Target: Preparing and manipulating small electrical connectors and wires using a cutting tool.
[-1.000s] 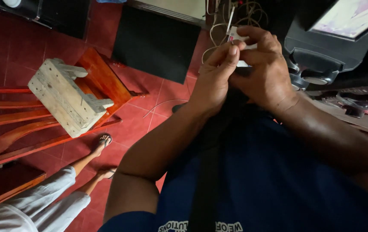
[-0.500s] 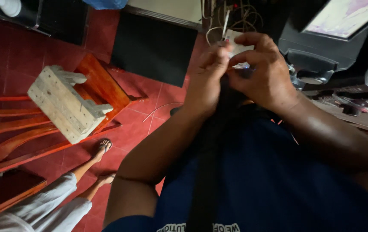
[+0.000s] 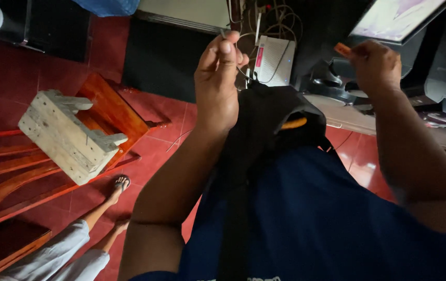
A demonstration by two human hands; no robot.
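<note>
My left hand (image 3: 216, 86) is raised in the middle of the head view. Its fingertips pinch a thin pale cord (image 3: 239, 68) that runs down to a black cloth bag (image 3: 269, 122) lying against my blue shirt. An orange piece (image 3: 293, 123) shows in a fold of the bag. My right hand (image 3: 378, 66) is up at the right, apart from the left. It holds a small orange object (image 3: 342, 49) between thumb and fingers. What the cord joins to on the bag is hidden behind my left hand.
A white box with tangled cables (image 3: 275, 60) sits beyond the bag. A monitor (image 3: 397, 18) and dark devices (image 3: 444, 88) are at the right. On the red tiled floor (image 3: 150, 112) at the left stand a pale wooden block stool (image 3: 67, 136) and a red wooden frame (image 3: 111, 106). Another person's legs (image 3: 85, 234) are at lower left.
My hands were pressed together on a small pale thing above the bag. Now they have parted: the right has swung to the right with the orange object, and the left stays up on the cord.
</note>
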